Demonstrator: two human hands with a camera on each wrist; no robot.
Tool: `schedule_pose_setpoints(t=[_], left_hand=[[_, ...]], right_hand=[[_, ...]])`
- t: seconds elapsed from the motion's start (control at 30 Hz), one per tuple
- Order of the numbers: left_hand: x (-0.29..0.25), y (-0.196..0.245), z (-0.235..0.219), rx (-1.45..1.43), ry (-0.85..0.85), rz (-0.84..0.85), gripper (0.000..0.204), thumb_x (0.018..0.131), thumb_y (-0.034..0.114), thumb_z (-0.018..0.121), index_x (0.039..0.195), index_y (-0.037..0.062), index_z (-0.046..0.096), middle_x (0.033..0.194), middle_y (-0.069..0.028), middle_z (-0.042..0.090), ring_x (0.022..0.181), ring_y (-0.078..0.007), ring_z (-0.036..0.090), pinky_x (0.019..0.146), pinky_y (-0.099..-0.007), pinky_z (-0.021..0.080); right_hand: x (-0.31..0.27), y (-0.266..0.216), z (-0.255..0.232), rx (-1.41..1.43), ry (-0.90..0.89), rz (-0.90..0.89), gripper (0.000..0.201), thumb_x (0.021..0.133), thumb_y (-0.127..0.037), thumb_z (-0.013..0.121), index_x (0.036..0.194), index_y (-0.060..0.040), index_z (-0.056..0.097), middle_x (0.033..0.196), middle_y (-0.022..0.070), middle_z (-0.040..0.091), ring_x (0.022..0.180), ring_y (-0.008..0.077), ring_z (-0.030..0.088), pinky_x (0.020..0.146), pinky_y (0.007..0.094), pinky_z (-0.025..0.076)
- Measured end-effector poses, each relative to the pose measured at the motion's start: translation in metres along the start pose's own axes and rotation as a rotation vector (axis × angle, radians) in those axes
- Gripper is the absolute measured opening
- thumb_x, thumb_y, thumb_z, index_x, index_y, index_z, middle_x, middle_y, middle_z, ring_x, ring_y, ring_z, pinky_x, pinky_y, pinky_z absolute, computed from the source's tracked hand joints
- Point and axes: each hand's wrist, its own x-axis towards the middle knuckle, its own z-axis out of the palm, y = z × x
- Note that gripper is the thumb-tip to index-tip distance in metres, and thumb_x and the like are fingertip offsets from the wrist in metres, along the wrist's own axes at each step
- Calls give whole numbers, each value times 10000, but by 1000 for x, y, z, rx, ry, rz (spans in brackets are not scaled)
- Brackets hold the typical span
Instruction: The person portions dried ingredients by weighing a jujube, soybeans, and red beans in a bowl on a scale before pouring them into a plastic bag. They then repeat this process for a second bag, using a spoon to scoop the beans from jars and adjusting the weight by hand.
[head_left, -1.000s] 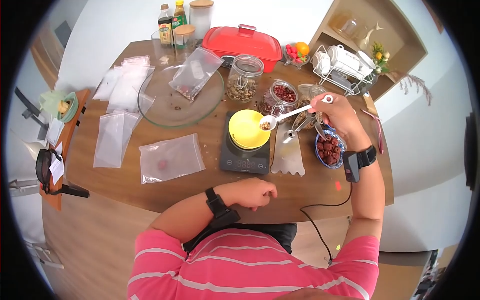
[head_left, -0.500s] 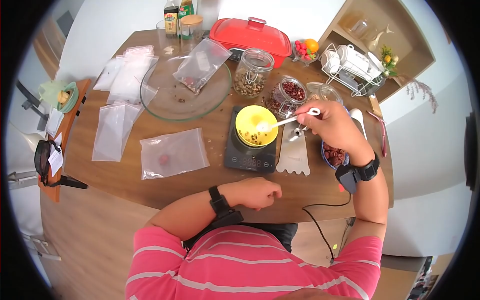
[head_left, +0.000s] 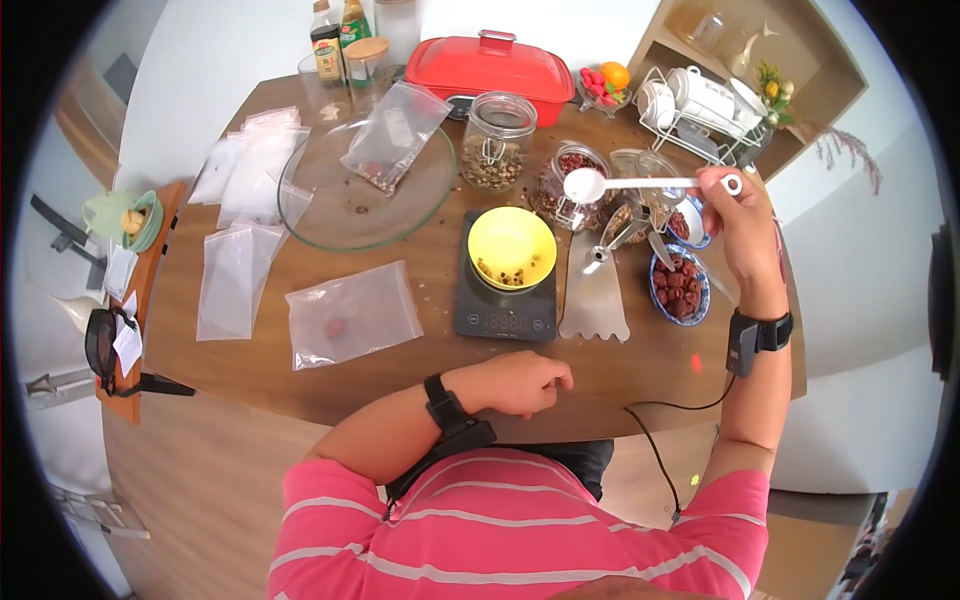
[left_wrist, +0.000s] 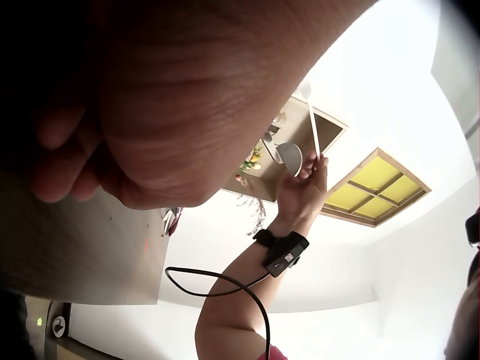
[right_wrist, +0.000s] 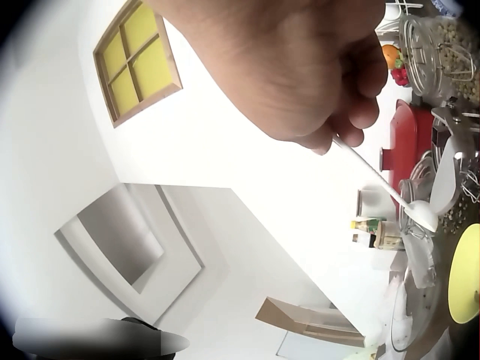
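Observation:
In the head view my right hand (head_left: 742, 225) pinches the handle of a white spoon (head_left: 640, 183) and holds it above the jars. The yellow bowl (head_left: 512, 238), with small brown bits inside, sits on the black scale (head_left: 500, 322). The spoon's round end hangs over the jar of dark red pieces (head_left: 572, 163). The right wrist view shows the spoon (right_wrist: 375, 176) below the curled fingers, left of the yellow bowl (right_wrist: 465, 274). My left hand (head_left: 515, 384) lies loosely curled by the table's front edge, holding nothing.
A blue-rimmed bowl of dark red fruit (head_left: 680, 290) and a notched metal scraper (head_left: 592, 300) lie right of the scale. To the left are a glass dish (head_left: 330, 240) and clear bags (head_left: 355, 320). Behind stand a large jar (head_left: 497, 150) and a red cooker (head_left: 490, 75).
My right hand has moved the spoon up and right, away from the yellow bowl. Small brown bits now lie in that bowl, which looked bare at first. The left hand has hardly moved.

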Motion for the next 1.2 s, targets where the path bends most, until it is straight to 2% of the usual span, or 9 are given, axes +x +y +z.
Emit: schedule_pose_setpoints(t=[0.1, 0.47, 0.57, 0.63, 0.73, 0.9, 1.07, 1.2], left_hand=[[0, 1, -1, -4, -3, -5, 368, 935, 135, 538, 1276, 42, 639, 803, -56, 718, 672, -206, 741, 685, -364, 565], [0, 0, -1, -8, 8, -7, 363, 938, 126, 541, 1279, 46, 637, 819, -54, 721, 678, -200, 743, 687, -358, 568], [0, 0, 0, -2, 5, -3, 360, 938, 126, 541, 1274, 39, 638, 821, -53, 725, 678, -202, 744, 688, -359, 569], [0, -1, 2, -9, 43, 16, 359, 919, 136, 526, 1239, 41, 658, 767, -78, 744, 667, -236, 744, 684, -390, 571], [-1, -2, 3, -13, 46, 16, 357, 916, 132, 524, 1233, 43, 662, 770, -75, 746, 660, -233, 746, 681, -386, 573], [0, -1, 1, -12, 27, 13, 360, 919, 123, 529, 1245, 36, 654, 791, -71, 742, 662, -221, 746, 675, -380, 572], [1, -2, 1, -12, 16, -2, 363, 923, 116, 533, 1257, 26, 643, 816, -72, 740, 672, -214, 746, 676, -377, 571], [2, -3, 2, -1, 21, 21, 360, 923, 120, 535, 1253, 27, 645, 814, -72, 738, 672, -217, 745, 685, -380, 570]], right_hand=[[6, 4, -11, 18, 133, -7, 241, 1041, -285, 685, 1088, -52, 723, 934, 40, 748, 647, 50, 538, 576, 215, 409], [13, 18, -13, 110, 208, 40, 272, 1039, -327, 681, 1093, -63, 718, 961, 55, 760, 632, 51, 547, 578, 221, 421], [17, 29, -28, 106, 315, 46, 249, 1041, -308, 668, 1090, -66, 706, 973, 72, 765, 621, 52, 552, 556, 215, 408], [22, 46, -46, 150, 462, 62, 228, 1035, -292, 666, 1092, -72, 689, 983, 85, 770, 613, 51, 552, 532, 204, 391], [19, 71, -61, 209, 540, 127, 224, 1031, -295, 671, 1094, -80, 679, 996, 99, 773, 614, 50, 555, 517, 197, 381], [8, 75, -52, 137, 531, 207, 232, 1036, -305, 670, 1099, -82, 671, 1015, 80, 777, 629, 51, 577, 533, 197, 413], [-1, 68, -33, 197, 419, 200, 242, 1040, -310, 668, 1094, -73, 659, 1126, 78, 765, 667, 56, 601, 593, 201, 470], [-26, 92, -26, 305, 503, 150, 228, 1036, -291, 672, 1083, -68, 654, 1075, 64, 748, 685, 60, 603, 608, 198, 467]])
